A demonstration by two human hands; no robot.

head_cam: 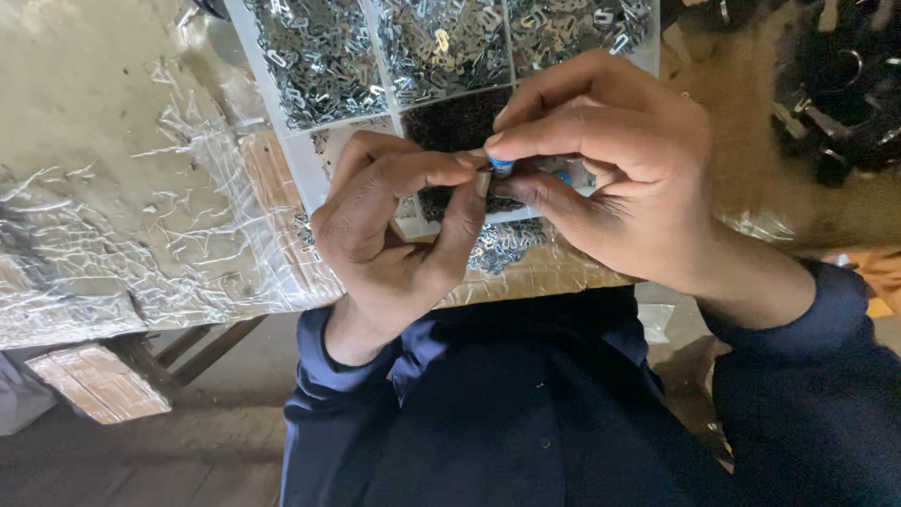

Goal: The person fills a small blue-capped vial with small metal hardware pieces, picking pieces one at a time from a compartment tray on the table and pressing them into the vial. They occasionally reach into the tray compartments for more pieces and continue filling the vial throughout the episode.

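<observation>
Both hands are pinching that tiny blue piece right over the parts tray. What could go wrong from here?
1. The small blue part is pinched only at the fingertips of the left hand and right hand; a slip could drop it into the divided tray of loose metal clips.
2. The hands hide the work, so misalignment may go unseen.

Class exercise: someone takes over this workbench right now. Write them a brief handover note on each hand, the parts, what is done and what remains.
Left hand: fingertips pinch a small blue part.
Right hand: grip closed on the same part from above.
Parts: compartment tray of small metal clips on the plastic-wrapped table; loose clips by its near edge.
Done: one part picked up.
Left: the part is not yet set down.
</observation>
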